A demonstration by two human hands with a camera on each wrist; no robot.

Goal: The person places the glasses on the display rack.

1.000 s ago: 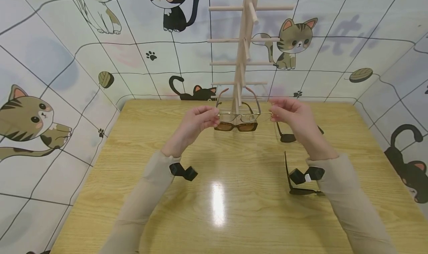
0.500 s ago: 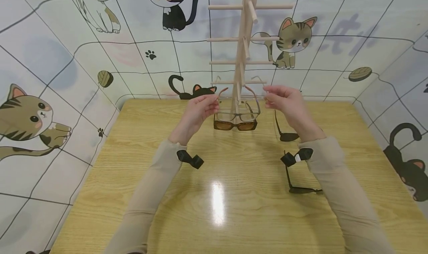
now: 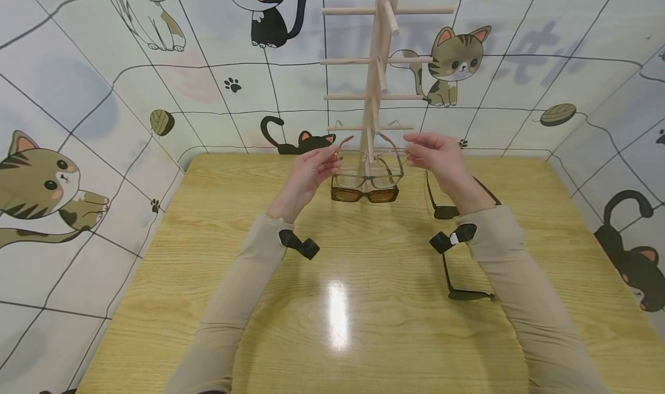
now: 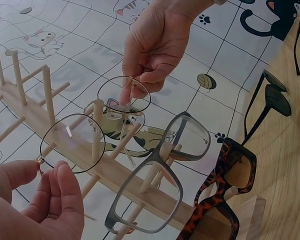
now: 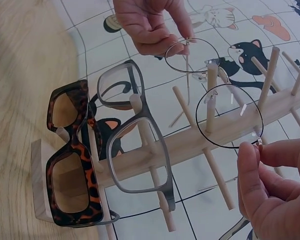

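Note:
My left hand and right hand each pinch one side of a pair of round, thin-rimmed eyeglasses by the hinge. Their lenses face me, with the temples pointing away on either side of the wooden display stand. In the right wrist view, one stand peg shows up at the bridge. Just below sit grey-framed eyeglasses, resting on a peg. Lower still, tortoiseshell sunglasses with brown lenses sit near the stand's foot.
Two pairs of black sunglasses lie on the wooden table to the right: one pair partly behind my right hand, the other pair beside my right forearm. Bare pegs stick out higher on the stand. A cat-patterned wall covering stands behind.
Both hands have moved the round eyeglasses forward toward the stand, and the right hand has come in leftward. In the last half second they shifted only slightly. The other glasses have stayed in place.

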